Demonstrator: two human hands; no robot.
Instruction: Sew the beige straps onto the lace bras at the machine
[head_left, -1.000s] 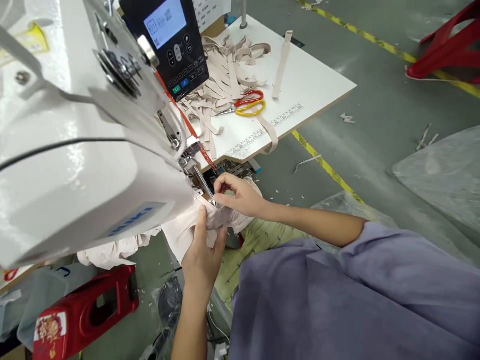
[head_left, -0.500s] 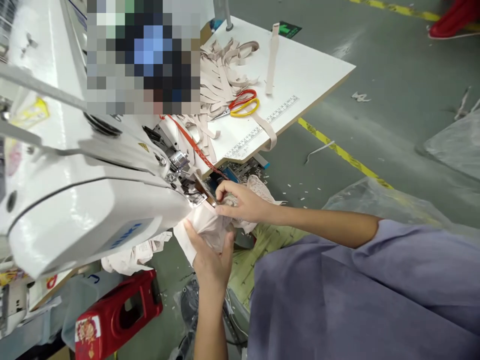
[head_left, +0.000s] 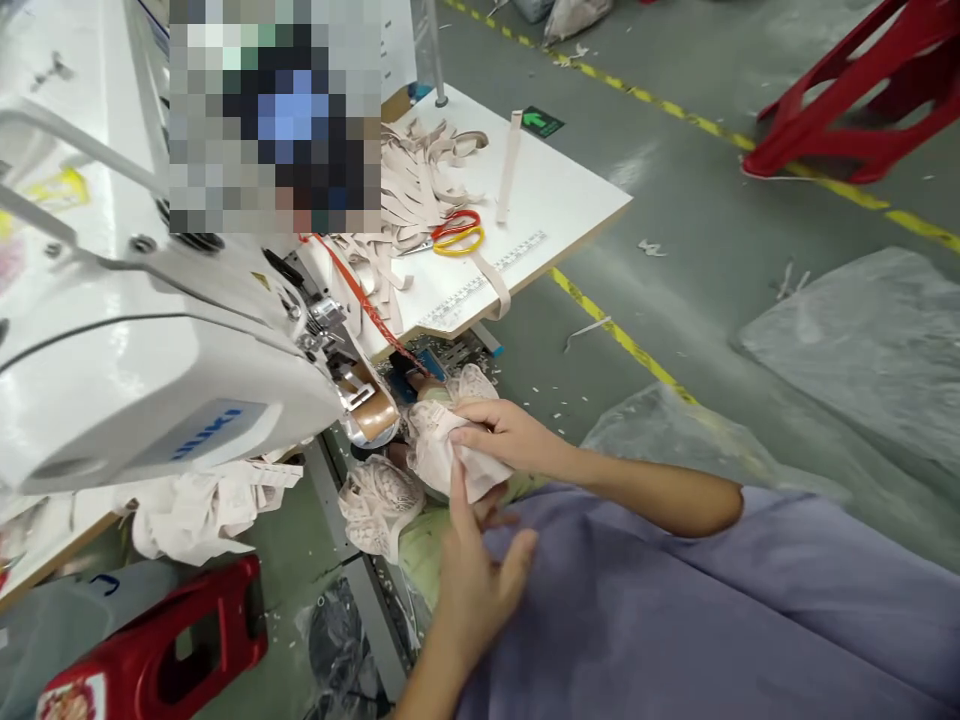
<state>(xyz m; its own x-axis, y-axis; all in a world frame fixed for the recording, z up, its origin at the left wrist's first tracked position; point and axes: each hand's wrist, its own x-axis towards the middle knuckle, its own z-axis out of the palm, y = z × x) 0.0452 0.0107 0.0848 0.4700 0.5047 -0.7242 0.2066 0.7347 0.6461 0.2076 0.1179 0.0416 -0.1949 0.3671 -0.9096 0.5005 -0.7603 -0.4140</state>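
A pale pink lace bra (head_left: 442, 455) lies over my lap, just off the free arm of a white sewing machine (head_left: 225, 400). My right hand (head_left: 514, 435) pinches its fabric between thumb and fingers. With the index finger stretched out, my left hand (head_left: 476, 575) touches the fabric from below; its thumb stands apart and the other fingers are partly hidden. One lace cup (head_left: 381, 505) hangs loose at the left. The rounded metal end of the machine arm (head_left: 375, 415) shows bare beside the bra.
On the white table (head_left: 577, 190) are a heap of beige strips (head_left: 427, 175) and scissors with red and yellow handles (head_left: 457, 235). More pale garments (head_left: 202, 510) lie under the machine head. Red stools (head_left: 202, 640) and plastic sheets (head_left: 862, 340) stand or lie around.
The bra has come away from the machine, toward my body. Both hands have moved back with it, and my left thumb and index finger have spread. The view has shifted.
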